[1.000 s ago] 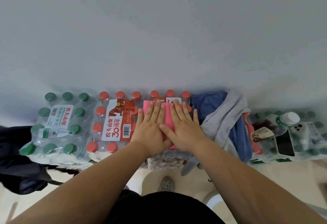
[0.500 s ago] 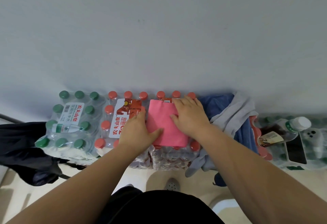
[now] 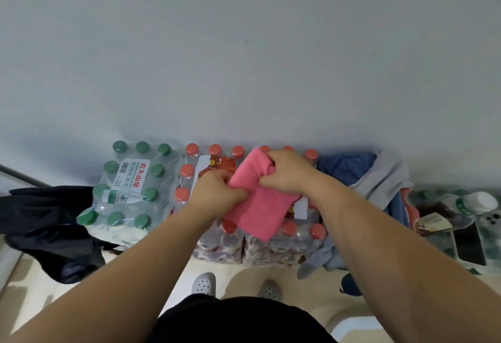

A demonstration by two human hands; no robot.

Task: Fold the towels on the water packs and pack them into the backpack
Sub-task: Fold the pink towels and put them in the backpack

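We stand in front of a row of water packs (image 3: 282, 237) on the floor by a wall. On the left sits a pack with green caps (image 3: 127, 193), then packs with red caps. Far left lies a dark bag (image 3: 48, 223); we think it is the backpack, but we cannot be sure. On the right, a blue towel (image 3: 344, 169) and a grey towel (image 3: 385, 180) lie in a loose heap on the packs, not folded yet.

The pink towel (image 3: 260, 207) is in the middle, lifted a little above the red caps. It is already folded small, so we think we are at the end of the fold and about to pick it up. Next we need to keep the fold tight, carry it left to the dark bag and push it in. Then the blue and grey ones need folding.

Both our arms reach forward and bend in toward the middle. Our left hand (image 3: 217, 193) has its grip pressed together on the left edge of the pink towel. Our right hand (image 3: 287, 174) has its grip pinching the top right corner, with the cloth bunched under the fingers (image 3: 271, 161).
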